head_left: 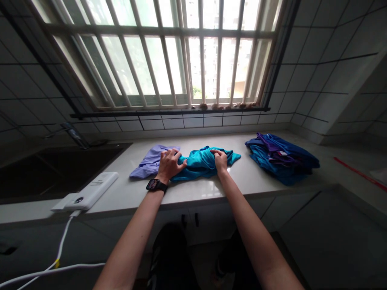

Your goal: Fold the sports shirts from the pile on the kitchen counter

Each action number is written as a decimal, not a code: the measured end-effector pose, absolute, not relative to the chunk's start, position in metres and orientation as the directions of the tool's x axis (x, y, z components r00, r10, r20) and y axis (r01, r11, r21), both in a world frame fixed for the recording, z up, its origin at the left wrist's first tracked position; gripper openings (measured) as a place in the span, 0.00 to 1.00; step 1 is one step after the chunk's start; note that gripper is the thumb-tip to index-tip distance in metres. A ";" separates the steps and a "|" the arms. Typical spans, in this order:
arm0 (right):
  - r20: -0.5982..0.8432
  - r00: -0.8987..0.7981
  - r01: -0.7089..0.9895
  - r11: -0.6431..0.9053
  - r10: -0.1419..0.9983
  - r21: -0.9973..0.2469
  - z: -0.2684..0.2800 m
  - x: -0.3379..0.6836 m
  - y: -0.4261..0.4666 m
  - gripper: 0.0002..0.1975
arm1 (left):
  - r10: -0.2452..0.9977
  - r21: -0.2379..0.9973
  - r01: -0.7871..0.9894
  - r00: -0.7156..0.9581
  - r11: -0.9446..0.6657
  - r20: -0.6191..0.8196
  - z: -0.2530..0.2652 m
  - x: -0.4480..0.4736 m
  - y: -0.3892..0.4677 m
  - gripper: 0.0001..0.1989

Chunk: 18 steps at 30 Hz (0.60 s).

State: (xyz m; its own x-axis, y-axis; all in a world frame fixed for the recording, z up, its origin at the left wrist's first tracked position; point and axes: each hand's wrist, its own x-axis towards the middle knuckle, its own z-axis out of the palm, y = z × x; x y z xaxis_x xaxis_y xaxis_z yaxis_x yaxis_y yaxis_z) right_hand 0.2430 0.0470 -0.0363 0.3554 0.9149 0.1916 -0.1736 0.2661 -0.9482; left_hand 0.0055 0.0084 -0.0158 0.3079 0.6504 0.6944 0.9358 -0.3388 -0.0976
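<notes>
In the head view, a crumpled teal cloth lies on the white counter, in the middle of the scene, with both hands on it. The left hand rests over the cloth's left end, its fingers spread and bent, the thumb held apart from them and lying on the teal fabric; whether the fingertips have hold of any fabric, I cannot tell. A black watch is on that wrist. The right hand is on the cloth's right part, fingers curled in and closed on a fold near the far side, while a pointed end of the cloth sticks out further right.

A lavender cloth lies just left of the teal one, its right end partly behind the left hand. Well to the right sits a pile of clothes in blue and purple. On the left, a white power strip with a white cable lies at the near edge, beside the dark sink with its faucet. A barred window fills the far wall.
</notes>
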 end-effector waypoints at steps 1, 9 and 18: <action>0.222 0.349 -0.155 0.289 0.911 -0.945 -0.034 0.242 0.044 0.07 | 0.652 -0.100 0.933 0.316 -0.346 0.689 -0.016 0.006 0.008 0.11; 0.446 0.054 0.147 0.435 0.893 -0.888 -0.039 0.234 0.029 0.19 | 0.643 -0.017 0.968 0.180 -0.252 0.745 -0.018 0.001 0.013 0.07; 0.559 0.379 0.605 0.259 0.738 -0.753 -0.027 0.242 0.023 0.12 | 0.630 0.333 0.924 -0.374 0.188 0.681 -0.013 -0.004 0.012 0.14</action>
